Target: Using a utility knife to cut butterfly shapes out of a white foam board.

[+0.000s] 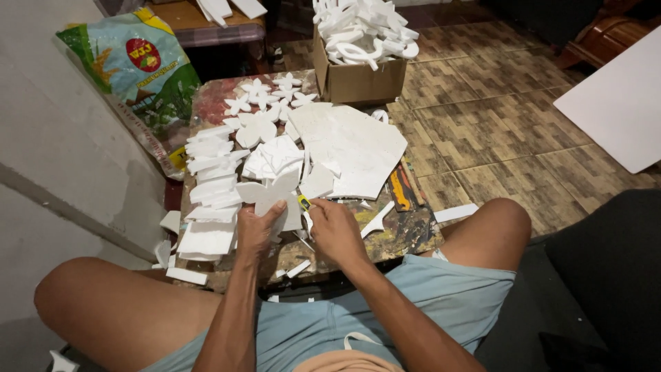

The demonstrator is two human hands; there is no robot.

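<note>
Left hand clamped on a white foam flower cutout, right hand closed around a yellow cutter just beside it, near the paint-stained board.

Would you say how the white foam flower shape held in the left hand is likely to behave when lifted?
The foam flower shape probably feels very light and stiff: the left hand props it by one edge without sagging. Its thin petals look fragile and apt to snap.

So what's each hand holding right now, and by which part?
Left hand grips the white foam cutout by its lower edge. Right hand holds a yellow cutter by its handle.
</note>
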